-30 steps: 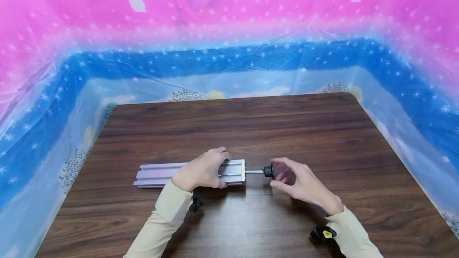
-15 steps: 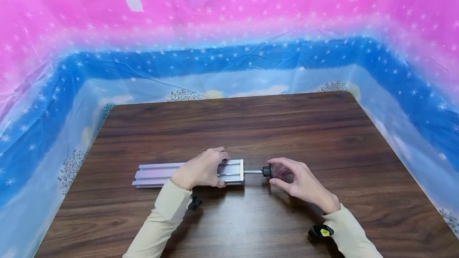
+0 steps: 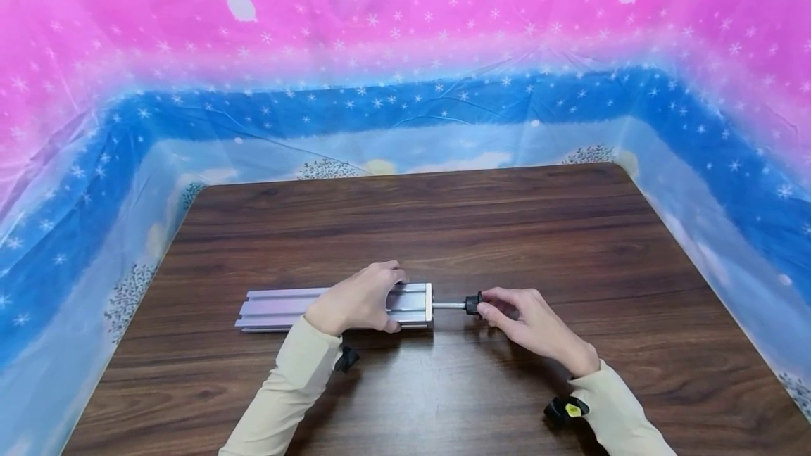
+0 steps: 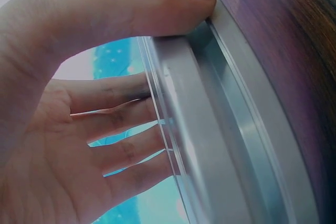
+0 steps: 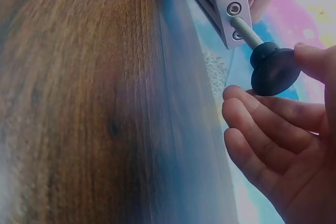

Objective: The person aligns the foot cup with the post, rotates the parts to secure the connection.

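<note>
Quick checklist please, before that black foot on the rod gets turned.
1. Metal rail steadied: ok, the left hand grips it from both sides.
2. Black foot held: ok, the right hand pinches it.
3. Threaded rod in line with the rail: ok, looks straight from the head view.
4. Foot against the end plate: not ok, bare rod shows between.
5. Thread depth inside the plate: cannot tell, hidden.

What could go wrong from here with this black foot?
The right hand pinches the black foot near its rim, so it might slip. The left hand alone grips the metal profile, which could twist if that grip loosens. A sideways push might strain the exposed rod.
</note>
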Tool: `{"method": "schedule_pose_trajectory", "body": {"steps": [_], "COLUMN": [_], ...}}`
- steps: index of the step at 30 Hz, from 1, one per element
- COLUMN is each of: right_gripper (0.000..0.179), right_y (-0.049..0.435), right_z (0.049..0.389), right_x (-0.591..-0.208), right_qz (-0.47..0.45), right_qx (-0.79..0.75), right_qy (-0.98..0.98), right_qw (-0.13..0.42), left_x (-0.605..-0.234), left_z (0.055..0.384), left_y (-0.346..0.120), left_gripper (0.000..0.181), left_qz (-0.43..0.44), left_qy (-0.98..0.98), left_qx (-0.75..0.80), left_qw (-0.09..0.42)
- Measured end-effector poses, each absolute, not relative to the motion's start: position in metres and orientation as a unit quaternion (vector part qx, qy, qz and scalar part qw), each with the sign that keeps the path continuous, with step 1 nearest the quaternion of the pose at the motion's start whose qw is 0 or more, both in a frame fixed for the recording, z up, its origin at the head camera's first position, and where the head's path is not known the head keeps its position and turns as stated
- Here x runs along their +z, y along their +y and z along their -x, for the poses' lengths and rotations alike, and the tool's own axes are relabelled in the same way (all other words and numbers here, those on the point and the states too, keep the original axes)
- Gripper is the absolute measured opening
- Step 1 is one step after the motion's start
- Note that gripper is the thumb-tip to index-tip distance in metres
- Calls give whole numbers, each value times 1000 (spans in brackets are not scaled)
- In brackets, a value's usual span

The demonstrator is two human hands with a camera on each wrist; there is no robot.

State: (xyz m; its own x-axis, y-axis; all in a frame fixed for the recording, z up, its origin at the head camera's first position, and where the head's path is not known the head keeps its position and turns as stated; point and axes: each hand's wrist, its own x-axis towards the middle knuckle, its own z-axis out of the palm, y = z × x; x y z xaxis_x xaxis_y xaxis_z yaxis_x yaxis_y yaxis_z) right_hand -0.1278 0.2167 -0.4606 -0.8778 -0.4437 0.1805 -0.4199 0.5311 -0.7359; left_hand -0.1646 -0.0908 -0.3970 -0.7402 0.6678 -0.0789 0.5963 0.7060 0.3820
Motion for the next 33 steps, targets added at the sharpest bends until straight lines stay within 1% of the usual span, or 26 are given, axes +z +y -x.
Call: {"method": "schedule_pose_trajectory", "body": {"steps": [5,8,10,12,15,18,21,24,28,33], "right_gripper": [29,30,32,42,62,70,68,60,51,48], "right_y": [217,219,220,222,222,220,216,213,212,214], "right_z": [130,129,128,127,125,123,125,126,127,128], "right_x": [-462,-463,-463,-463,-464,-465,-467,-468,-468,-468], "right_qz": [240,240,247,257,285,311,329,335,330,321], "right_qx": [-415,-412,-415,-417,-415,-409,-398,-392,-393,-389], "right_qy": [877,878,876,872,863,856,853,852,853,859], "right_qw": [28,24,13,-5,-36,-58,-78,-92,-94,-85], "left_x": [-396,-396,-396,-396,-396,-396,-394,-393,-394,-395], "left_z": [164,164,164,164,165,165,166,165,164,163], "left_y": [-90,-89,-88,-88,-88,-88,-89,-89,-88,-87], "left_gripper": [57,57,56,56,57,58,58,59,59,58], "left_qz": [-343,-340,-340,-340,-340,-337,-335,-332,-334,-331], "left_qy": [919,920,920,920,919,920,921,921,921,923], "left_qx": [163,160,160,160,161,163,162,163,163,159], "left_qw": [109,111,112,112,113,115,116,119,116,111]}}
